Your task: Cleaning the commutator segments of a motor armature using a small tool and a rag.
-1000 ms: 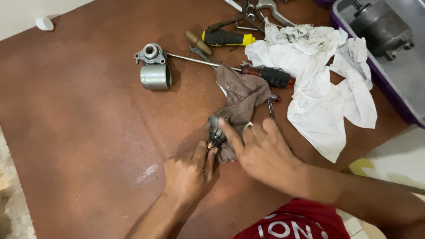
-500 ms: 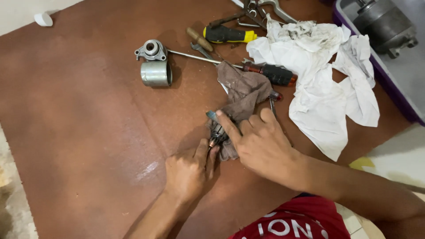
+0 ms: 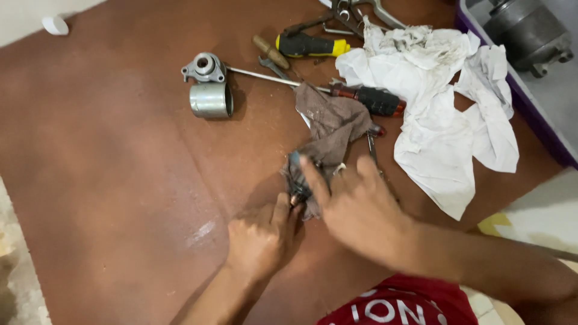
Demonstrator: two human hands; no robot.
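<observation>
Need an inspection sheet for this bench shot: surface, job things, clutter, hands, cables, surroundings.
Surface: brown board, scuffed, with a pale smear near the left hand.
Job's things: small dark metal part wrapped in a brown rag, pinched between both hands.
Clutter: silver cylinder housing with a flanged cap behind it; yellow-handled screwdriver; red-and-black screwdriver; crumpled white cloth; wrenches at the top edge.
Grippers: left hand holds the part from below; right hand presses the rag over it.
Cables: nothing seen.
Surroundings: purple-rimmed tray holding a grey motor-like unit; pale floor; small white object at top left.
</observation>
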